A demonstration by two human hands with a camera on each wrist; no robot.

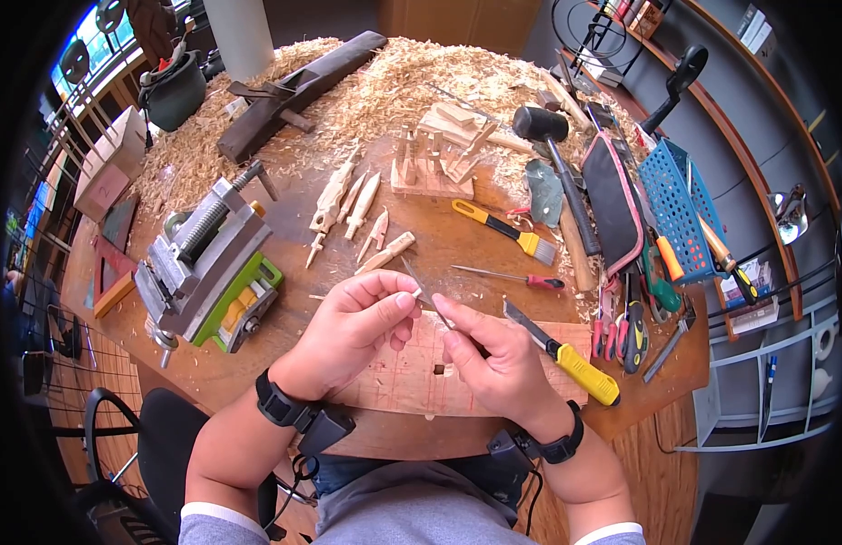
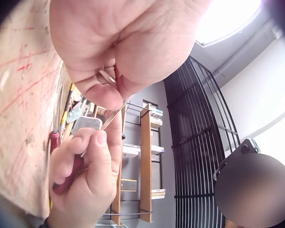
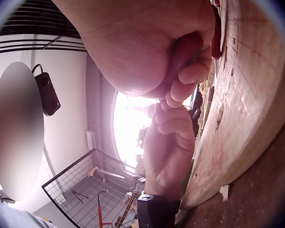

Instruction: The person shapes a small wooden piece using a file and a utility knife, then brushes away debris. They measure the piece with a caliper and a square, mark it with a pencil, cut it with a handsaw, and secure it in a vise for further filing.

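My right hand grips a slim, file-like metal tool by its dark red handle, which lies inside the curled fingers in the right wrist view. The thin shaft crosses toward the fingertips of my left hand. Between left thumb and forefinger I pinch a small pale piece of wood, mostly hidden by the fingers. Both hands meet above a wooden board with red pencil lines and a small dark square hole. On the board's right end lies a yellow-handled utility knife.
A metal vise stands at left. Carved wooden pieces and a slotted wooden block lie beyond the hands. A brush, a screwdriver, a mallet and a blue basket are at right; wood shavings cover the back.
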